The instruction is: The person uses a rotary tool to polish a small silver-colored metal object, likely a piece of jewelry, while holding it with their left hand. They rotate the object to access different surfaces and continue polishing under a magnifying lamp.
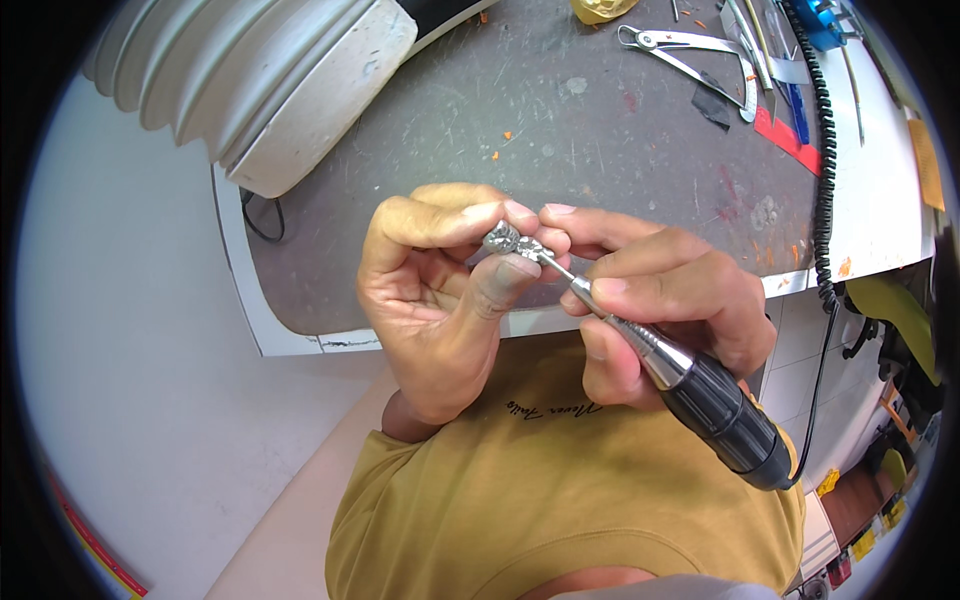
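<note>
My left hand (430,270) pinches a small, lumpy, shiny metal piece (503,238) between thumb and fingertips; it looks like a dental casting, though its exact kind is too small to tell. Grey dust darkens the left thumb. In my right hand (680,290) is a rotary handpiece (655,350) with a silver nose and a black ribbed body, held like a pen and slanting up to the left. Its thin bit reaches the metal piece, where the tip is hard to make out. The right fingertips lie close beside the left ones.
A white ribbed hose with a wide nozzle (310,100) stands at upper left. On the scratched grey mat (420,140) lie a metal caliper (700,42), a red strip (787,142) and several slim tools. The handpiece's black coiled cord (826,180) runs down the right side.
</note>
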{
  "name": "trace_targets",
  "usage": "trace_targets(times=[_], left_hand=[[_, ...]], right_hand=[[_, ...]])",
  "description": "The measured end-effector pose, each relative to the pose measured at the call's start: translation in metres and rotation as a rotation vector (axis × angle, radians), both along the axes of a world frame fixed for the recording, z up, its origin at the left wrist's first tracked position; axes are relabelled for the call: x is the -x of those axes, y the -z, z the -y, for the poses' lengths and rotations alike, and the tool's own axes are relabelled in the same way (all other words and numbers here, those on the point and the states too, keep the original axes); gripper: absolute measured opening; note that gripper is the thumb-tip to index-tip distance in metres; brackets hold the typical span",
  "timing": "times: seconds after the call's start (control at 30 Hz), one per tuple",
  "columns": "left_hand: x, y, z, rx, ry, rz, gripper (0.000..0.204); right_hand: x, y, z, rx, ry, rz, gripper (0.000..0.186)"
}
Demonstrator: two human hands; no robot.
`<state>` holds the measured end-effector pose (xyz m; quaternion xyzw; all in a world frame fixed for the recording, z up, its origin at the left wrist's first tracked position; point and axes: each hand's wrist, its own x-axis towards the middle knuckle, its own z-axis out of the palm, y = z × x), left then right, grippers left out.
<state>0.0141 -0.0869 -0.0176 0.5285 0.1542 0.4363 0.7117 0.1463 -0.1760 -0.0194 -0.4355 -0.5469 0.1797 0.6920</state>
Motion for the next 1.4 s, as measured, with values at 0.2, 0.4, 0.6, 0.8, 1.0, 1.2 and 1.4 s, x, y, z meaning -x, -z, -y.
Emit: trace_targets(times=[0.2,0.4,0.6,0.8,1.0,1.2,1.4], left_hand=[[0.0006,-0.0001,0.0006,0.002,-0.006,-0.002,0.025],[0.0013,-0.0001,0.0005,0.007,-0.006,-0.009,0.025],[0.0005,-0.001,0.0009,0.013,-0.005,-0.002,0.025],[0.0006,-0.0017,0.0011,0.02,0.0,-0.008,0.025],[0.0013,-0.0003,0.0011,0.013,-0.003,0.003,0.024],[-0.0005,-0.0022,0.0019,0.022,-0.005,0.008,0.023],[0.0003,-0.0001,0.0018,0.013,-0.006,0.016,0.024]], right_hand=[[0.0004,-0.0003,-0.0016,-0.023,-0.008,0.004,0.023],[0.0009,-0.0009,0.0014,0.002,-0.009,-0.014,0.024],[0.0015,-0.0029,0.0028,0.029,-0.015,-0.02,0.023],[0.0042,-0.0001,0.0017,0.001,0.016,-0.041,0.023],[0.0028,-0.0023,-0.0001,0.006,0.017,0.009,0.023],[0.0035,-0.0014,0.0013,0.013,0.032,0.0,0.024],[0.0035,-0.0017,0.0023,0.03,0.023,0.003,0.024]])
